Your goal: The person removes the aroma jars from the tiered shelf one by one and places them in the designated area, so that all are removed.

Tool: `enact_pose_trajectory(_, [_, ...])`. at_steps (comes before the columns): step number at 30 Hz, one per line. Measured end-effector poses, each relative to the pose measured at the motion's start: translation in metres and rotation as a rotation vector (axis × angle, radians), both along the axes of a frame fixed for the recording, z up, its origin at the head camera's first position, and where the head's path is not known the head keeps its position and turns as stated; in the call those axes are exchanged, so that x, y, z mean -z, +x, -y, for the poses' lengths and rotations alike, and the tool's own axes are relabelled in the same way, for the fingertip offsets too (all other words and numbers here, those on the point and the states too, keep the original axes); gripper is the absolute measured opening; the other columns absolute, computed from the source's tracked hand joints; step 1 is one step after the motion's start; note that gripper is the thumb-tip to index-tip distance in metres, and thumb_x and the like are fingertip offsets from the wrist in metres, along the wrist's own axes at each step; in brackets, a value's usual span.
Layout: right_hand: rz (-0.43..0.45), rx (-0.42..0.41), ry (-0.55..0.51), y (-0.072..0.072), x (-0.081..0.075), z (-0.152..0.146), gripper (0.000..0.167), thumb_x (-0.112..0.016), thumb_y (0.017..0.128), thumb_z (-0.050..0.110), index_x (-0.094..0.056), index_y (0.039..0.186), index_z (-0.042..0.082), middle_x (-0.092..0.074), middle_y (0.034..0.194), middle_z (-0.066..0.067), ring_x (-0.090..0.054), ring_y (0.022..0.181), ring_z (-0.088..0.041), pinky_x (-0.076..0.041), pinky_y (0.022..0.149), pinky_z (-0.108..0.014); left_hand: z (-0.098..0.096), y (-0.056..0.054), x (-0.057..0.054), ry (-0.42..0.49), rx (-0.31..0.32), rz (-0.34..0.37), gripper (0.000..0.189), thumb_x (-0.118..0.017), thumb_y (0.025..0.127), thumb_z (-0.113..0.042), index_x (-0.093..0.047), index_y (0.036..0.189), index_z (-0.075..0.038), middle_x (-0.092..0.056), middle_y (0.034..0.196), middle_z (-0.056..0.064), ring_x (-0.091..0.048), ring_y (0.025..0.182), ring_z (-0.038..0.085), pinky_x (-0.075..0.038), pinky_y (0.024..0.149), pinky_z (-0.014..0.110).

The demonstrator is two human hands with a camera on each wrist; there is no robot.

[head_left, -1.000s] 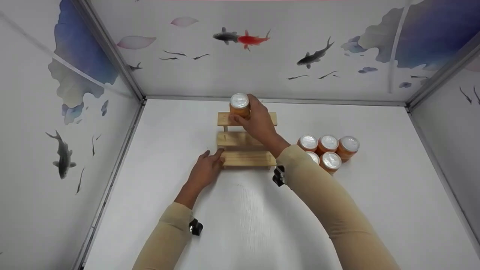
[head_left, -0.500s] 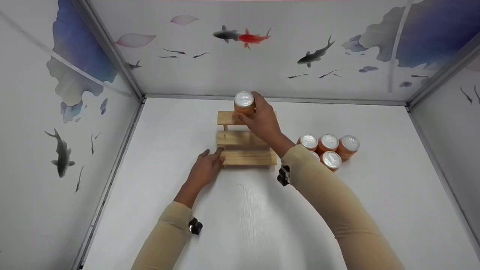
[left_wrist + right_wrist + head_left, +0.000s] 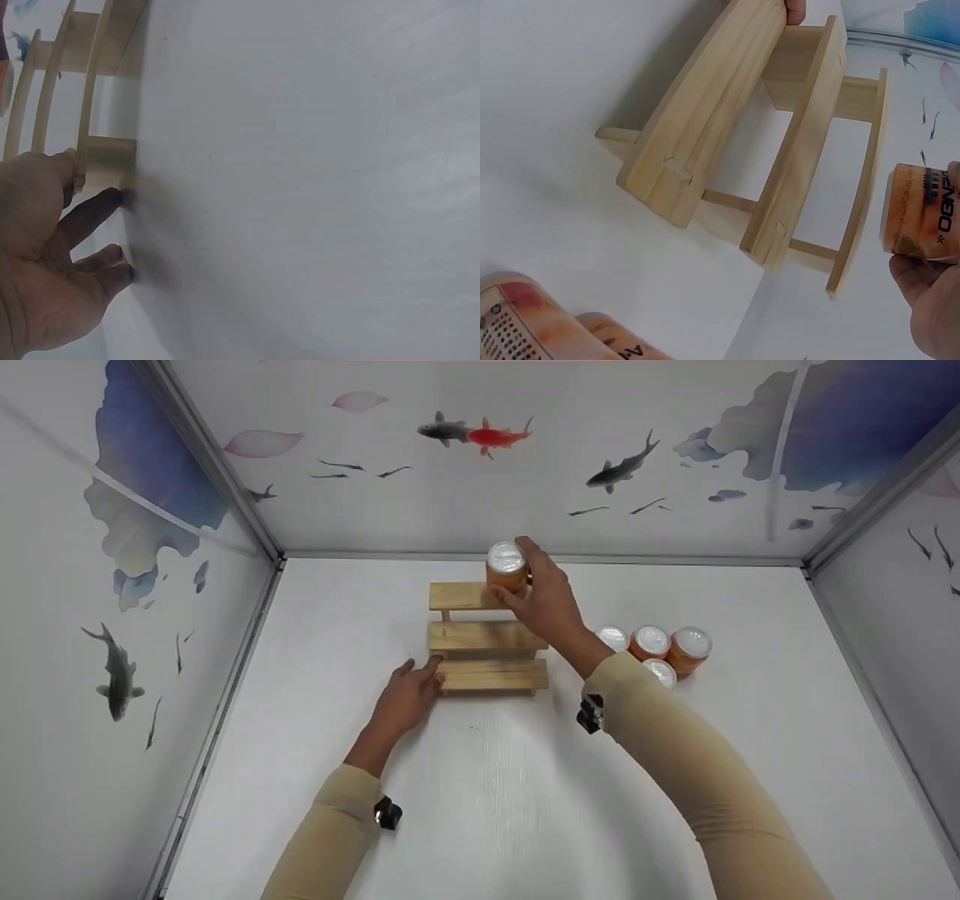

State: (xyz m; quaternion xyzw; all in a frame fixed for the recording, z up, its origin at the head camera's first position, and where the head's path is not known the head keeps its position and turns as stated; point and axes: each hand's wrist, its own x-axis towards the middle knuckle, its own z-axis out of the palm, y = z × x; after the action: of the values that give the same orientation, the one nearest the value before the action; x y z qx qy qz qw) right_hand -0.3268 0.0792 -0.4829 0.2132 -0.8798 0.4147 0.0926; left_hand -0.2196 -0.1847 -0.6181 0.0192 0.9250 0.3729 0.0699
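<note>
In the head view my right hand (image 3: 553,600) grips an orange can (image 3: 506,568) with a silvery lid, upright above the right half of the top step. The right wrist view shows dark lettering on this can (image 3: 919,214), thumb against its lower edge. A pale wooden three-step stand (image 3: 487,636) stands on the white table, its steps bare. My left hand (image 3: 405,699) holds the stand's front step by its left end. In the left wrist view, thumb and forefinger of this hand (image 3: 45,255) are at that step's end, the other fingers bent near the table.
Several more orange cans (image 3: 651,641) stand grouped on the table right of the stand, partly hidden by my right sleeve (image 3: 660,720). White walls (image 3: 465,502) printed with fish and petals enclose the table at the back and sides.
My right hand has moved to the right along the top step with the can, from above its left part to above its right half. The left hand has kept its place on the stand.
</note>
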Motion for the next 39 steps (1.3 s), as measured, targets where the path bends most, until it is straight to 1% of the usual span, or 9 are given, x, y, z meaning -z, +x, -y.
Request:
enact_pose_trajectory(3, [-0.002, 0.004, -0.004, 0.000, 0.000, -0.010, 0.083, -0.085, 0.101, 0.025, -0.039, 0.167, 0.002, -0.059, 0.155, -0.025, -0.063, 0.143, -0.040, -0.061, 0.110, -0.051, -0.004, 0.005, -0.013, -0.023, -0.011, 0.024, 0.057, -0.048, 0.119, -0.044, -0.049, 0.169, -0.017, -0.063, 0.160, 0.018, -0.033, 0.166, 0.051, -0.035, 0.130, 0.070])
enact_pose_trajectory(10, [-0.040, 0.016, -0.035, 0.003, 0.004, -0.036, 0.079, -0.088, 0.099, 0.023, -0.044, 0.162, 0.005, -0.063, 0.150, -0.020, -0.066, 0.138, -0.036, -0.062, 0.105, -0.054, -0.007, 0.008, -0.023, -0.041, -0.026, 0.044, 0.055, -0.048, 0.119, -0.042, -0.048, 0.169, -0.017, -0.056, 0.165, 0.021, -0.032, 0.166, 0.049, -0.036, 0.129, 0.070])
enact_pose_trajectory(18, [-0.057, 0.057, 0.007, 0.011, 0.008, -0.059, 0.082, -0.089, 0.098, 0.026, -0.043, 0.163, 0.006, -0.061, 0.149, -0.019, -0.067, 0.133, -0.037, -0.061, 0.104, -0.056, -0.006, 0.006, -0.017, -0.038, -0.020, 0.041, 0.057, -0.046, 0.119, -0.046, -0.048, 0.169, -0.019, -0.056, 0.165, 0.022, -0.034, 0.165, 0.050, -0.036, 0.129, 0.070])
enact_pose_trajectory(19, [-0.056, 0.060, 0.014, 0.012, 0.009, -0.062, 0.083, -0.089, 0.098, 0.026, -0.042, 0.164, 0.006, -0.061, 0.150, -0.020, -0.067, 0.133, -0.038, -0.061, 0.104, -0.056, -0.007, 0.008, -0.020, -0.035, -0.025, 0.055, 0.056, -0.047, 0.119, -0.044, -0.047, 0.169, -0.018, -0.055, 0.166, 0.021, -0.032, 0.167, 0.049, -0.035, 0.130, 0.070])
enact_pose_trajectory(24, [-0.038, 0.071, 0.031, 0.017, 0.009, -0.074, 0.085, -0.089, 0.098, 0.030, -0.041, 0.165, 0.006, -0.061, 0.151, -0.018, -0.066, 0.134, -0.036, -0.061, 0.104, -0.053, -0.008, 0.007, -0.019, -0.047, -0.023, 0.064, 0.059, -0.046, 0.119, -0.047, -0.045, 0.171, -0.019, -0.055, 0.167, 0.020, -0.031, 0.167, 0.048, -0.035, 0.130, 0.069])
enact_pose_trajectory(26, [-0.032, 0.075, 0.030, 0.019, 0.009, -0.079, 0.085, -0.089, 0.098, 0.031, -0.042, 0.164, 0.006, -0.061, 0.150, -0.018, -0.066, 0.133, -0.036, -0.061, 0.104, -0.053, -0.005, 0.002, -0.009, -0.030, -0.015, 0.060, 0.060, -0.046, 0.118, -0.051, -0.045, 0.171, -0.020, -0.054, 0.168, 0.020, -0.030, 0.168, 0.048, -0.035, 0.130, 0.070])
enact_pose_trajectory(31, [-0.046, 0.086, 0.045, 0.023, 0.012, -0.094, 0.084, -0.088, 0.098, 0.028, -0.041, 0.164, 0.006, -0.061, 0.148, -0.019, -0.068, 0.128, -0.038, -0.060, 0.101, -0.053, 0.006, -0.012, 0.025, -0.023, 0.014, 0.021, 0.062, -0.047, 0.116, -0.058, -0.049, 0.169, -0.026, -0.063, 0.160, 0.014, -0.032, 0.167, 0.048, -0.037, 0.129, 0.071])
enact_pose_trajectory(34, [-0.047, 0.099, 0.048, 0.026, 0.012, -0.102, 0.085, -0.089, 0.098, 0.027, -0.041, 0.164, 0.003, -0.061, 0.148, -0.020, -0.068, 0.128, -0.038, -0.061, 0.101, -0.054, 0.008, -0.015, 0.030, -0.043, 0.019, 0.000, 0.066, -0.045, 0.114, -0.064, -0.049, 0.169, -0.027, -0.065, 0.158, 0.013, -0.035, 0.166, 0.048, -0.039, 0.127, 0.071])
enact_pose_trajectory(39, [-0.042, 0.112, 0.046, 0.029, 0.011, -0.114, 0.081, -0.089, 0.098, 0.025, -0.043, 0.162, 0.003, -0.060, 0.149, -0.020, -0.066, 0.134, -0.038, -0.061, 0.104, -0.057, 0.009, -0.015, 0.032, -0.036, 0.019, -0.013, 0.072, -0.042, 0.112, -0.069, -0.050, 0.168, -0.025, -0.064, 0.159, 0.015, -0.035, 0.165, 0.049, -0.039, 0.127, 0.071])
